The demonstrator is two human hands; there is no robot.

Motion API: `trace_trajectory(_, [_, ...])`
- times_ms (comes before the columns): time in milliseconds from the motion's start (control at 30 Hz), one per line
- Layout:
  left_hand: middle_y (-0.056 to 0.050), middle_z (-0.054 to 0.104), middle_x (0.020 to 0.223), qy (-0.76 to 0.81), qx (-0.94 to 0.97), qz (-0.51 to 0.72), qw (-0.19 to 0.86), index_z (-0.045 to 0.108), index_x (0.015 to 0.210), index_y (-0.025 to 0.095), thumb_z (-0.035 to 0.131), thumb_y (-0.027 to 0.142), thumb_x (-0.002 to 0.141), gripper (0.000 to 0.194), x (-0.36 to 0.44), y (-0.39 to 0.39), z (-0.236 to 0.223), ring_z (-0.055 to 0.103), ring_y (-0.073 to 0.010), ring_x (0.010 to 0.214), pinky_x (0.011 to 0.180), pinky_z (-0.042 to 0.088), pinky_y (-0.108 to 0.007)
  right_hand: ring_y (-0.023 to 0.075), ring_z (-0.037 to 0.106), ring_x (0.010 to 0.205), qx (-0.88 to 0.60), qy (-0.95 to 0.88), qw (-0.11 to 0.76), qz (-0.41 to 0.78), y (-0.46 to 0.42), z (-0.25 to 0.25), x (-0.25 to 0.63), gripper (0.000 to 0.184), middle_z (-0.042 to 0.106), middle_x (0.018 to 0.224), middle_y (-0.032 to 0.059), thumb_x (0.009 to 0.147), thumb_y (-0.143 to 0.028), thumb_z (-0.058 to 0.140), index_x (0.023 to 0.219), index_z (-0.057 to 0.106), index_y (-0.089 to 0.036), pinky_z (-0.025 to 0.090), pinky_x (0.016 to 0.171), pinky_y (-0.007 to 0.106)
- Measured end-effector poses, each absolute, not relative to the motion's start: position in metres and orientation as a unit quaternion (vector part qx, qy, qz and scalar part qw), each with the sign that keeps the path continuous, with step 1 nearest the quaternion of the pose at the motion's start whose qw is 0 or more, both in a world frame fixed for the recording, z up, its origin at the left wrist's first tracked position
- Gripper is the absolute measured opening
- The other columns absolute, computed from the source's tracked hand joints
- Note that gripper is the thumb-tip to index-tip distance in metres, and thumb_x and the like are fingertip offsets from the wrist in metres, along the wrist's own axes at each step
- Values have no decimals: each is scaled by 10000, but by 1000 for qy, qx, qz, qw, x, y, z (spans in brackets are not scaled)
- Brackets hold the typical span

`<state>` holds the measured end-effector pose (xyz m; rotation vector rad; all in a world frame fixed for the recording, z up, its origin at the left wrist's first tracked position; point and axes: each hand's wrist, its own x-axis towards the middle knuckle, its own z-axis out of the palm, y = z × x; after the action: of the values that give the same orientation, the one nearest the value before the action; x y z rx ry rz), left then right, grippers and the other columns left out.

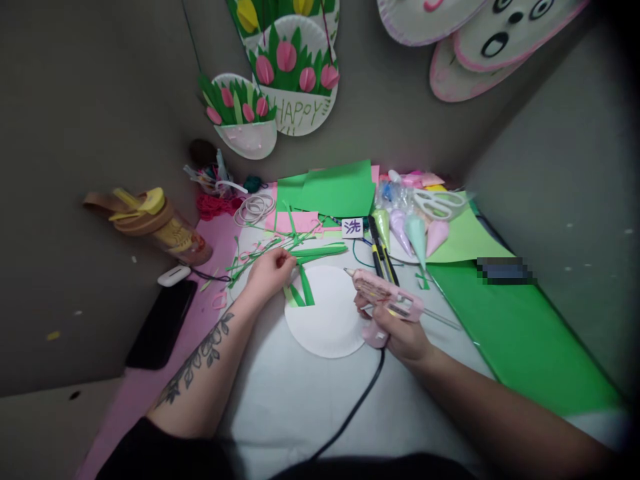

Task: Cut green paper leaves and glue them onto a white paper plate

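Note:
My left hand (270, 272) rests at the top left rim of a white paper plate (330, 320) with its fingers pinched on a green paper strip (320, 252) from a loose bunch. Two green strips (303, 293) lie stuck on the plate's upper left part. My right hand (397, 333) grips a pink hot glue gun (387, 300) just right of the plate. Its nozzle points left, toward the plate's upper edge. The gun's black cord (350, 413) runs down toward me.
Green paper sheets (510, 333) cover the right side and back. Scissors (437, 202), pastel cones (415, 237) and pens (380, 253) lie behind the plate. A black phone (160, 325), a white charger and a tipped bottle (160, 230) sit at left. Paper-plate flower crafts (295, 73) hang on the wall.

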<state>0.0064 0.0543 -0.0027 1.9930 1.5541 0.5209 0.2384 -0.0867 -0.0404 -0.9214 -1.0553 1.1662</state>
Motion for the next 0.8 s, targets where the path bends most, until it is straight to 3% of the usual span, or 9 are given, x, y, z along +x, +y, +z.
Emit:
trace_trajectory(133, [-46,643,879,518,803,167,245,689,1029,195,489,337,828,317,9,56,-2,571,-183,786,698,413,-286,227,611,834,-404,-457,610,505,-86,-40,238,431,676,898,53,811,-418,684,1212,640,-267,499,684,338])
trace_trajectory(233, [-51,631,909,510,816,138,236,676,973,203,481,340,840,273,11,56,-1,577,-198,839,719,410,-296,229,608,836,-397,-458,618,500,-85,-41,238,411,676,896,54,814,-409,683,1196,649,-264,495,695,346])
trace_trajectory(400, [-22,601,762,511,801,153,270,588,764,188,490,340,835,195,9,56,0,538,-169,703,631,377,-278,231,605,844,-396,-465,614,501,-85,-41,238,417,674,902,61,818,-406,680,1206,649,-256,489,711,354])
trace_trajectory(600, [-26,642,756,493,743,189,411,553,832,171,445,389,861,245,-2,54,5,523,-146,627,584,391,-260,223,602,819,-392,-460,620,499,-85,-43,238,427,676,886,53,813,-402,686,1215,640,-266,486,694,348])
trace_trajectory(800, [-38,644,836,500,815,127,265,649,888,195,524,346,815,209,-5,51,2,573,-184,750,661,410,-284,220,604,829,-397,-468,612,499,-85,-41,238,434,672,899,52,818,-412,678,1227,631,-275,492,704,346])
